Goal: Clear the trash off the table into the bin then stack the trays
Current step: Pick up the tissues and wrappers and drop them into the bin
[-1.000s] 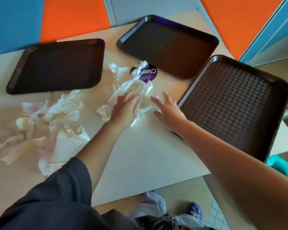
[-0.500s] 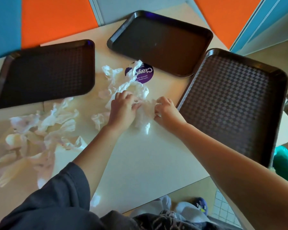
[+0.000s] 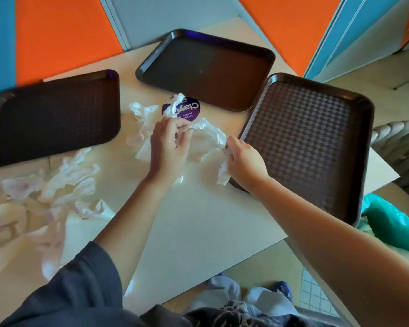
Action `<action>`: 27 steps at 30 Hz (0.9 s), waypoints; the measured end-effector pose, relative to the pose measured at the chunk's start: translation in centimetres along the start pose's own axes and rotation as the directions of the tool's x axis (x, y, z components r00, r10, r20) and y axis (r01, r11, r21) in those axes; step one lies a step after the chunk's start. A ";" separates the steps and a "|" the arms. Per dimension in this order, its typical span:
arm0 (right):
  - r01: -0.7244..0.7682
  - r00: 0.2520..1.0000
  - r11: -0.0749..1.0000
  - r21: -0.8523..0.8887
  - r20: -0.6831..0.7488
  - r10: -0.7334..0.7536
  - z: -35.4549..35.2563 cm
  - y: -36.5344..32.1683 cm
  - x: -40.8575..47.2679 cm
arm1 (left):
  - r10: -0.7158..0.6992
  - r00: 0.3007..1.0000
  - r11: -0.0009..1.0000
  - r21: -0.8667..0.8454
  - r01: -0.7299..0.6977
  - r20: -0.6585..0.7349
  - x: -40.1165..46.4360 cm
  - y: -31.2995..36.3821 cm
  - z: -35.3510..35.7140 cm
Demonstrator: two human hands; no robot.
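Pale table (image 3: 198,232) against orange and blue wall panels, three dark trays spread on it. Left hand (image 3: 168,147) curled into crumpled white napkins (image 3: 206,138), fingers bent over one end of the wad; right hand (image 3: 243,159) pinching the other end, a loose corner hanging below the palm. Wad stretched between the two grips, long axis running left hand to right hand, right end touching the rim of the near tray (image 3: 309,147). Just beyond the left grip, more napkin and a purple round sticker (image 3: 189,109). Well out past the left forearm, a second napkin heap (image 3: 52,194), nearer the left hand. Below and outside the right forearm, off the table edge, a teal-lined bin (image 3: 392,223): probably a right-hand drop. Trays not yet stacked.
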State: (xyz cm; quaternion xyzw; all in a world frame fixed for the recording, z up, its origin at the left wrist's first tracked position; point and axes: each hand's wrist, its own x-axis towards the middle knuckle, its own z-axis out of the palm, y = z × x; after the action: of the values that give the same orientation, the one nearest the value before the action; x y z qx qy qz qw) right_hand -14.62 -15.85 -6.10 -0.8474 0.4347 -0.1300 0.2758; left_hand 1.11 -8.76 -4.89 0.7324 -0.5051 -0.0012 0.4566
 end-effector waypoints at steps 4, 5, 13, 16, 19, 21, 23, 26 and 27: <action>-0.025 0.999 0.999 0.024 -0.038 0.026 -1.3 0.9 -0.8 | -0.019 0.997 0.994 -0.104 0.027 0.079 -0.2 1.8 0.6; -0.027 0.998 1.000 0.014 -0.053 0.028 -1.7 1.3 -1.1 | 0.002 0.996 0.995 -0.102 0.008 0.094 -0.4 2.2 0.9; 0.022 0.980 0.998 0.061 -0.201 -0.009 -3.9 5.6 -3.6 | 0.063 0.983 0.991 -0.131 -0.040 0.171 -1.7 6.7 3.6; 0.049 0.977 0.998 0.027 -0.207 -0.042 -5.1 7.5 -4.8 | 0.143 0.976 0.984 -0.134 -0.122 0.162 -2.5 8.5 4.8; 0.023 0.975 1.000 -0.007 -0.222 -0.024 -6.4 9.4 -6.4 | 0.195 0.963 0.979 -0.100 -0.179 0.186 -3.6 10.5 6.2; 0.001 0.970 1.000 -0.008 -0.241 -0.003 -7.2 10.6 -7.3 | 0.235 0.950 0.971 -0.088 -0.221 0.208 -4.1 11.7 7.2; -0.012 0.966 1.000 -0.026 -0.259 0.005 -8.0 12.1 -8.2 | 0.251 0.944 0.968 -0.085 -0.238 0.216 -4.6 13.0 8.4; -0.047 0.950 0.999 -0.025 -0.311 0.037 -9.6 14.5 -9.3 | 0.295 0.938 0.956 -0.054 -0.290 0.182 -5.2 14.7 10.3; -0.071 0.939 0.997 0.001 -0.338 0.067 -10.2 15.2 -9.7 | 0.289 0.944 0.957 -0.030 -0.288 0.159 -5.5 14.9 10.8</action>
State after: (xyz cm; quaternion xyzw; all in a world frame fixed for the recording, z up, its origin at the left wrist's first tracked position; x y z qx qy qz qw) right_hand -35.14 -18.76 -6.44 -0.7984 0.5058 -0.2608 0.1967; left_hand -17.55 -12.99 -3.74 0.6465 -0.6422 0.0050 0.4118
